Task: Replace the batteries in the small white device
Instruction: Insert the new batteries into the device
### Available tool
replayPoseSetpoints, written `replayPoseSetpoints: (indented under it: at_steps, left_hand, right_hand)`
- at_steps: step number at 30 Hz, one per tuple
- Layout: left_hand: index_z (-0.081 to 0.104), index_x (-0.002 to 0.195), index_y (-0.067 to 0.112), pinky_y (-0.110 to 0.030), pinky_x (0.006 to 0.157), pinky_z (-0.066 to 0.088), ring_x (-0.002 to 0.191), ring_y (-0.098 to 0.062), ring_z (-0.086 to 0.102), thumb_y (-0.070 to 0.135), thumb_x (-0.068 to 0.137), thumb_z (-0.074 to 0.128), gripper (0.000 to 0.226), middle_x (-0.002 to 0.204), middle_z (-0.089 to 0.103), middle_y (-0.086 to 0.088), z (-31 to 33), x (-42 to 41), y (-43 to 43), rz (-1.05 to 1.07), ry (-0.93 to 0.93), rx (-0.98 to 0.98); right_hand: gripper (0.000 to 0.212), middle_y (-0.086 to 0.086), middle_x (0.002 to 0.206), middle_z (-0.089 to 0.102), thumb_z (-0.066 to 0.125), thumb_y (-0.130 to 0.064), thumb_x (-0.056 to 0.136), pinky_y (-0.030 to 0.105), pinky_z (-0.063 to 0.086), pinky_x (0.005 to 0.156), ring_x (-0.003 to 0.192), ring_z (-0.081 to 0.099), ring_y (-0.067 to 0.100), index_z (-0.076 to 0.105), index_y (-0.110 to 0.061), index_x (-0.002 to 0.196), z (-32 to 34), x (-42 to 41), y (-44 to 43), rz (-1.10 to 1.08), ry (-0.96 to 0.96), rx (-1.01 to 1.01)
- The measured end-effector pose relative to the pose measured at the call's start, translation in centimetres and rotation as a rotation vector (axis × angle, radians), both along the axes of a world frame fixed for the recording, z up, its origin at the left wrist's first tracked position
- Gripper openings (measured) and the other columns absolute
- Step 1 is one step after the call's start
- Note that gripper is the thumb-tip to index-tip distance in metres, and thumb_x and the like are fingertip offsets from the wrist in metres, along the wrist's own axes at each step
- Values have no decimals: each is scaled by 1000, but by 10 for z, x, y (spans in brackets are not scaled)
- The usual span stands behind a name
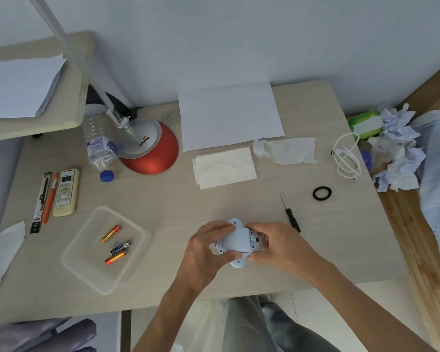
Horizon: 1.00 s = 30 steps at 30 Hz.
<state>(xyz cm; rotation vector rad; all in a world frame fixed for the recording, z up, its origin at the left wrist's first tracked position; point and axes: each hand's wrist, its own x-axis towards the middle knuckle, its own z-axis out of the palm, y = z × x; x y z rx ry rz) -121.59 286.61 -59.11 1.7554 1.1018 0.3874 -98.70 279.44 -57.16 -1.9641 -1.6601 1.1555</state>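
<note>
I hold the small white device (236, 241) in both hands, just above the near middle of the table (214, 204); its flat side, dotted with small dark screw holes, faces up at me. My left hand (203, 250) grips its left side, fingers curled over the far edge and thumb at the near edge; my right hand (277, 245) grips its right end, fingers curled round it, where a small white and red part shows between my fingertips.

To my left, a clear plastic tray (71, 260) lies on the table; three batteries (120, 247) lie loose in it, two orange and gold, one dark blue between them. A small screwdriver (291, 214) with a black handle lies just beyond my right hand; a black ring (322, 193) lies farther right. Beyond the tray, a remote control (66, 192) lies beside an orange pen (50, 199); behind them a plastic bottle (99, 146) lies on its side against a red lamp base (153, 151). A folded tissue (224, 167) and a white sheet of paper (229, 115) lie at the far middle; a coiled white cable (347, 156) lies near the right edge.
</note>
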Motion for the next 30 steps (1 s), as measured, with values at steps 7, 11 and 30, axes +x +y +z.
replayPoseSetpoints:
  at_steps: [7, 11, 30]
  left_hand:
    - [77, 130, 29, -40, 91, 61, 123, -13, 62, 35, 70, 99, 64, 129, 60, 17, -4, -1, 7, -18, -29, -45]
    - [78, 127, 31, -43, 87, 62, 121, -16, 63, 29, 68, 102, 63, 127, 60, 18, -7, -1, 7, -1, -44, -61]
    - [77, 124, 35, -43, 83, 65, 116, -16, 66, 38, 65, 101, 64, 125, 60, 17, -10, -5, 13, -40, -47, -21]
  right_hand:
    - [36, -8, 73, 66, 81, -37, 75, 29, 48, 58, 67, 61, 16, 70, -35, 109, -4, -1, -3, -23, 14, -2]
    - [48, -14, 91, 74, 88, -49, 73, 35, 60, 69, 77, 69, 11, 70, -38, 116, 0, 2, -1, -19, 164, -101]
    - [35, 13, 95, 81, 73, -56, 89, 66, 57, 84, 97, 73, 46, 79, -32, 114, -13, 7, 7, -101, 455, -72]
